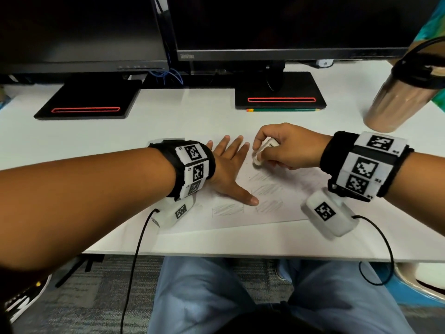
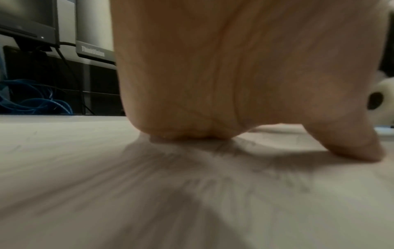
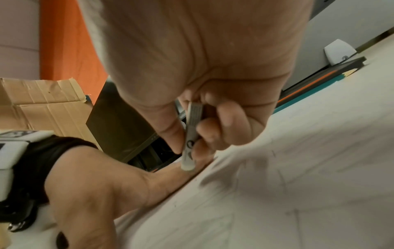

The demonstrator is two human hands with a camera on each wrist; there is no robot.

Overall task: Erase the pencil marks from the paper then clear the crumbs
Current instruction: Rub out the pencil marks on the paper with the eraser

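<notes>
A white sheet of paper (image 1: 284, 208) lies on the desk with several patches of grey pencil hatching (image 1: 266, 189). My left hand (image 1: 231, 169) lies flat on the paper with fingers spread, thumb out toward the hatching, holding the sheet down. My right hand (image 1: 277, 148) pinches a white eraser (image 1: 261, 153) in its paper sleeve, its tip touching the paper beside the left fingertips. The right wrist view shows the eraser (image 3: 190, 143) between thumb and fingers, tip down by the left hand (image 3: 110, 190). The left wrist view shows only the palm (image 2: 213, 75) on the paper (image 2: 192, 202).
Two dark monitors stand at the back on black bases (image 1: 279, 92). A green pencil (image 1: 284, 109) lies against the right base. A metallic tumbler (image 1: 399, 97) stands at the right rear. Blue cables (image 1: 168, 75) hang between the monitors. The desk's front edge (image 1: 240, 254) is near my lap.
</notes>
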